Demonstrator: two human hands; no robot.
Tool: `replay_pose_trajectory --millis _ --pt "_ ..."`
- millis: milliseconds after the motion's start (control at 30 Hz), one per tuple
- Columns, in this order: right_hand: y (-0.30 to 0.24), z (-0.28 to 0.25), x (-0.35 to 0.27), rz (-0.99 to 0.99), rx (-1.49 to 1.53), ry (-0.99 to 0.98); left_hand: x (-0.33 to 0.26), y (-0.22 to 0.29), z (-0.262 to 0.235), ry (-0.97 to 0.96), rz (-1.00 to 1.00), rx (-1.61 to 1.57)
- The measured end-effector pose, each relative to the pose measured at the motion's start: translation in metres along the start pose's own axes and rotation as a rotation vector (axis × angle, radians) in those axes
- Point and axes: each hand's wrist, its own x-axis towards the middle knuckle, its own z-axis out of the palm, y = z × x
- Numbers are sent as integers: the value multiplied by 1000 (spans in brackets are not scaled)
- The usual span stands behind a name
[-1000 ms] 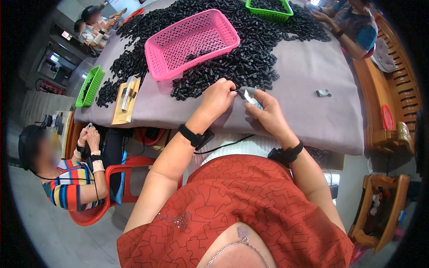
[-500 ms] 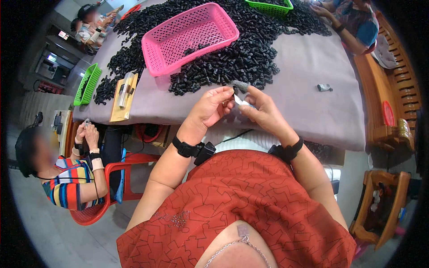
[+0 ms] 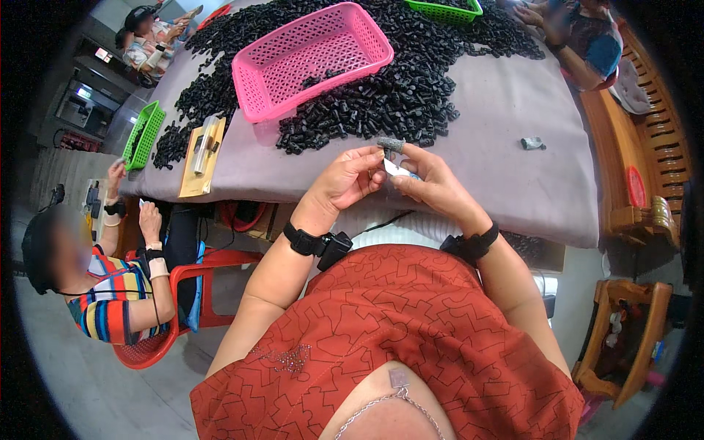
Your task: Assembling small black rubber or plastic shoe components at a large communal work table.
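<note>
Left hand (image 3: 345,180) pinches a small black piece (image 3: 387,154), right hand (image 3: 433,182) pinches a white strip (image 3: 396,169) beside it, near the table (image 3: 513,194) edge. I'd brace the piece, keep wrists steady tbh.

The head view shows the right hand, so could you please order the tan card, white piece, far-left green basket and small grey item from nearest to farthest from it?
1. White piece: in the right hand.
2. Small grey item: right, on the cloth.
3. Tan card: left, by the table edge.
4. Green basket: far left, past the card.
</note>
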Motion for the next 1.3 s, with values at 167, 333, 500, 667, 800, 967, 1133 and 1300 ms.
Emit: replay_pose_trajectory --millis 167,333,500,667,800,967,1133,1300 --pt "-4 6 1 -30 15 53 1 -1 -3 1 6 -12" --pt "-3 0 1 -8 44 1 0 -1 -2 -6 4 -25" --pt "0 -2 1 -3 72 -33 0 -2 -1 -2 5 -21" --pt "-2 -1 3 15 53 34 0 -1 -3 -38 5 -39" --pt "-3 -4 3 28 75 11 -2 0 -1 -53 -14 -47" --pt "-3 -2 0 -11 104 -59 1 -1 -2 -54 9 -63" --pt "-6 -1 0 -1 122 -60 1 -1 -4 -70 12 -57" --pt "-5 -6 0 32 121 -58 0 -2 -4 -85 5 -54"
